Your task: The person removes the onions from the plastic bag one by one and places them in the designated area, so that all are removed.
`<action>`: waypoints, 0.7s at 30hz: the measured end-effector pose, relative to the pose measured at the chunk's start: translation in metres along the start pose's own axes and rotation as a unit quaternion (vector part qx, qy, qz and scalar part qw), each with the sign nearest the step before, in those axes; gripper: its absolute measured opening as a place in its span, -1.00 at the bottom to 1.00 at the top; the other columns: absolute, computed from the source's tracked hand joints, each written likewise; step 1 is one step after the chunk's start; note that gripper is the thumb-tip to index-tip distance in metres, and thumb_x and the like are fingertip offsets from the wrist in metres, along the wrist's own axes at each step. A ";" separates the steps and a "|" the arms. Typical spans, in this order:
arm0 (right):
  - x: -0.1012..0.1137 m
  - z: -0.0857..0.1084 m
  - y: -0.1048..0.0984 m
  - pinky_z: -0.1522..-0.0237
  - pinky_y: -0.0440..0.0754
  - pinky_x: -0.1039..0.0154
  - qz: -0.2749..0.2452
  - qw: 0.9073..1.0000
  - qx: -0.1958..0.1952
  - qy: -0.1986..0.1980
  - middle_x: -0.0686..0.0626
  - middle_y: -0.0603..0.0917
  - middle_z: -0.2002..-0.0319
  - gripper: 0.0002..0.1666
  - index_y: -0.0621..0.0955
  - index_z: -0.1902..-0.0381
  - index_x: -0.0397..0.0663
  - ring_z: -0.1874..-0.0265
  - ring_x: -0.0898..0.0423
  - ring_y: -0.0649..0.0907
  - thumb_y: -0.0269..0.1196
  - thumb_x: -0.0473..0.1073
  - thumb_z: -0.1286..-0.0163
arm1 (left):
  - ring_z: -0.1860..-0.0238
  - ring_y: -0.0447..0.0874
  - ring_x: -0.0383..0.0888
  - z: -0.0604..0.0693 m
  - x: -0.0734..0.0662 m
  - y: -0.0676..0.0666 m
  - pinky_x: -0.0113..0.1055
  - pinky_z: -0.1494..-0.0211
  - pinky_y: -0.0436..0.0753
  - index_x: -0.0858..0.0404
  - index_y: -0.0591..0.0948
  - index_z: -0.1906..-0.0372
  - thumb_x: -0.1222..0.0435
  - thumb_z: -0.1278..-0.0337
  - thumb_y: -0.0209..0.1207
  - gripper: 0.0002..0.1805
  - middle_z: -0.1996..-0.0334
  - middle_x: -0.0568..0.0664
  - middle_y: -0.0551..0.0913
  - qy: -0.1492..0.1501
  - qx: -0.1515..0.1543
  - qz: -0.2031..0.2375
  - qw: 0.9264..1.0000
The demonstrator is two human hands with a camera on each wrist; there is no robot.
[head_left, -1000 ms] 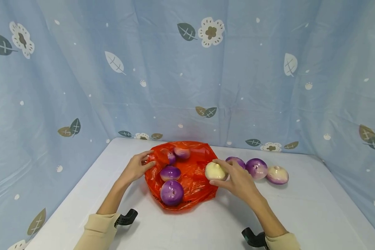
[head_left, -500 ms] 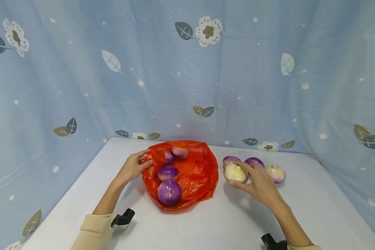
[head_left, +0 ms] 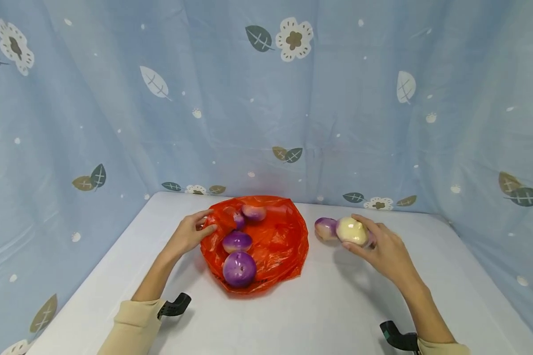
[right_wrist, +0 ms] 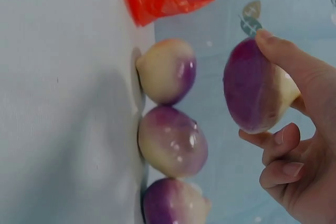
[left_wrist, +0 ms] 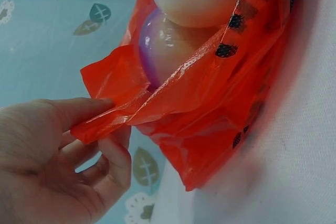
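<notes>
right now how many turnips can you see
8: four turnips in the bag, one turnip in the right hand, three turnips on the table; the bag may hide more.

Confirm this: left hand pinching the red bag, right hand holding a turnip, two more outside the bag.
Wrong count: three more turnips, not two, lie outside the red bag, as the right wrist view shows. The left hand does pinch it; the right hand holds a turnip.

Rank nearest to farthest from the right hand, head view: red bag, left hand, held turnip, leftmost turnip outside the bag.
1. Held turnip: in the right hand
2. Leftmost turnip outside the bag: just left
3. Red bag: farther left
4. Left hand: bag's left edge
</notes>
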State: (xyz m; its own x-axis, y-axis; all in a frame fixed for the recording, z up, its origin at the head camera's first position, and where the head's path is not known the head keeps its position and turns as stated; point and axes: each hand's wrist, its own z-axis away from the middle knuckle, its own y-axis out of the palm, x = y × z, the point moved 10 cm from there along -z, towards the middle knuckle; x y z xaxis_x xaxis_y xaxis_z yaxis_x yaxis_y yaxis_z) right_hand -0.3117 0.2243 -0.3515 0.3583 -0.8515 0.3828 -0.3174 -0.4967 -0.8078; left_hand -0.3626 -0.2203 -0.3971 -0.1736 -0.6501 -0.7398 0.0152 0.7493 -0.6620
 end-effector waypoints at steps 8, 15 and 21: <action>-0.029 0.003 -0.017 0.32 0.57 -0.17 -0.009 0.999 0.006 0.048 -0.38 0.61 0.00 -0.11 0.39 -0.40 0.12 0.16 -0.29 0.62 0.41 0.21 -0.16 | -0.13 0.63 0.27 0.001 0.001 -0.001 -0.06 -0.03 0.71 0.33 0.38 -0.39 0.24 -0.30 0.20 -0.40 -0.18 0.38 0.56 0.003 -0.003 0.009 1.000; -0.058 0.006 -0.037 0.44 0.40 0.14 0.009 0.996 0.005 0.086 -0.40 0.57 -0.06 -0.09 0.34 -0.43 0.04 0.30 -0.15 0.54 0.36 0.22 -0.22 | -0.21 0.55 0.31 0.000 0.001 -0.003 0.01 -0.12 0.66 0.34 0.36 -0.40 0.25 -0.32 0.18 -0.40 -0.22 0.40 0.52 0.006 -0.002 0.011 1.000; -0.093 0.012 -0.048 0.23 0.42 -0.35 0.023 0.990 0.015 0.136 -0.50 0.45 -0.20 -0.05 0.25 -0.46 -0.07 0.03 -0.43 0.49 0.29 0.25 -0.28 | -0.21 0.56 0.29 0.001 0.001 -0.004 -0.01 -0.11 0.67 0.34 0.35 -0.41 0.28 -0.34 0.15 -0.41 -0.23 0.40 0.52 0.000 0.002 0.015 1.000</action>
State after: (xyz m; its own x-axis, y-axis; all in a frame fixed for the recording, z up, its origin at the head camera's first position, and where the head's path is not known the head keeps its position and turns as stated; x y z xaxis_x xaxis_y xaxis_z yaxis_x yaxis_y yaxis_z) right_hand -0.3188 0.3296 -0.3536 0.0935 -0.8891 0.4480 -0.3004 -0.4542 -0.8387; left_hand -0.3622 -0.2239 -0.3956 -0.1729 -0.6274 -0.7593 0.0244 0.7679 -0.6401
